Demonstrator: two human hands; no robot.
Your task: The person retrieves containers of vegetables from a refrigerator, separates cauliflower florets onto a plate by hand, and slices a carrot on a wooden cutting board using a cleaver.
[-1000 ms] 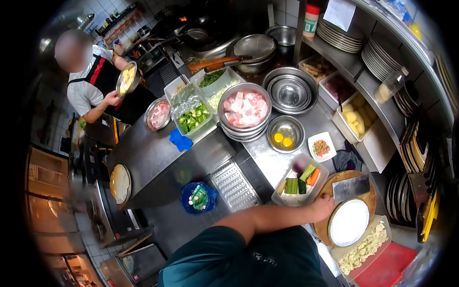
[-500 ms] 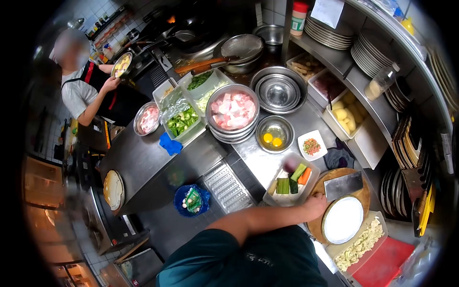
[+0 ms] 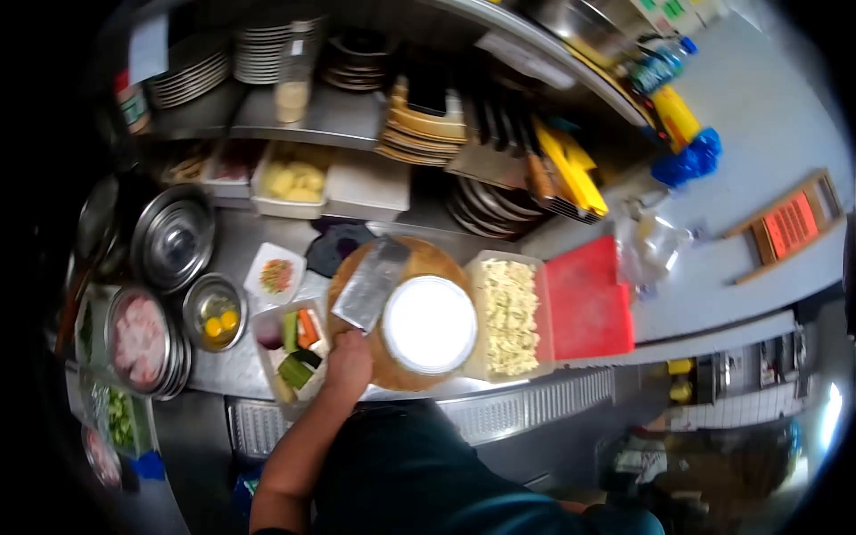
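Observation:
My left hand (image 3: 349, 364) is closed at the near end of a cleaver (image 3: 373, 283), its fingers where the handle would be. The handle itself is hidden by the hand. The blade lies flat over the left side of a round wooden chopping board (image 3: 352, 267). Beside it on the board sits a round white dish (image 3: 430, 323), washed out by glare. Just left of my hand is a clear tub of cut vegetables (image 3: 294, 361), with cucumber and carrot pieces. My right hand is out of view; only a sleeve shows at the bottom right.
A tub of pale shredded food (image 3: 510, 316) stands right of the board, beside a red board (image 3: 584, 299). Leftward are a small white dish (image 3: 272, 275), a bowl with two yolks (image 3: 214, 312) and raw meat (image 3: 141, 343). Plates and cleavers fill the shelf (image 3: 343, 125) behind.
The view has swung to the right, bringing the side counter into sight and losing the co-worker. My left hand stays at the cleaver, which still lies on the board.

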